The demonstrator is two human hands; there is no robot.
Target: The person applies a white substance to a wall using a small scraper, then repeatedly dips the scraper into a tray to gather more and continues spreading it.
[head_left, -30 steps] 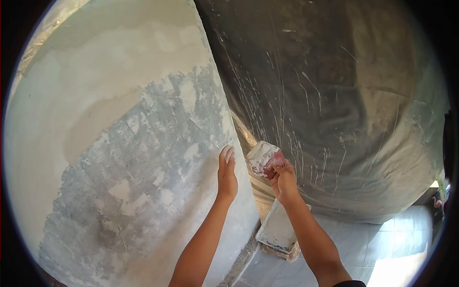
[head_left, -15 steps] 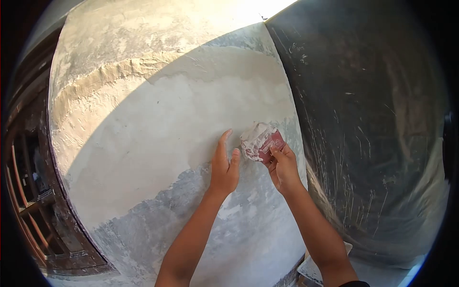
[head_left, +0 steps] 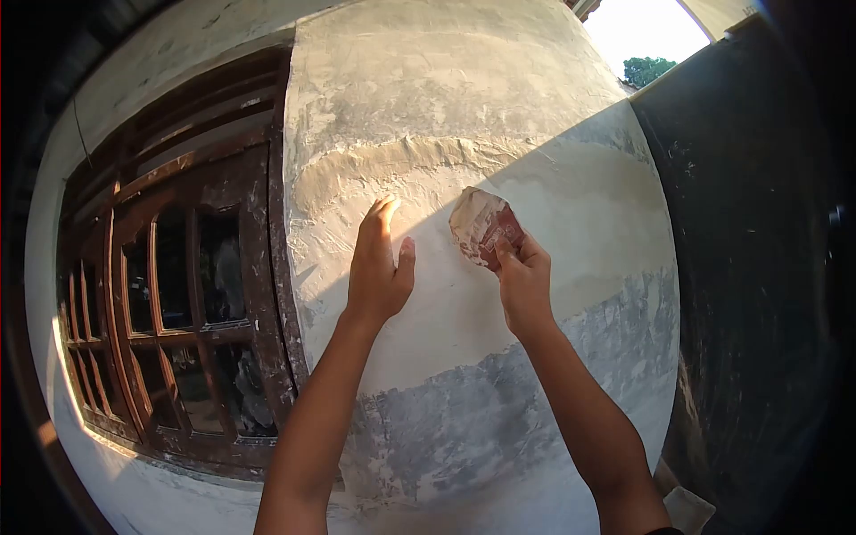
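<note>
My right hand (head_left: 524,283) pinches a maroon putty spreader (head_left: 502,234) by its lower right edge, the thumb across its printed face. Pale, wet putty coats the upper left of the spreader. To the left, my left hand (head_left: 382,266) is raised with fingers stretched upward and the thumb apart, holding nothing. Both hands are in front of a plastered wall (head_left: 428,330). A smooth pale coat covers its middle, with rough ridges above and bare grey patches below.
A dark brown wooden window (head_left: 196,330) with glass panes, spattered white, is at the left. Dark sheeting (head_left: 758,267) hangs along the right side. A pale slab-like object (head_left: 688,510) lies at the lower right. Sunlight crosses the upper wall diagonally.
The view has swung left and up, bringing in more of the window and some sky. Both hands are now in front of a higher part of the wall; the spreader stays in my right hand.
</note>
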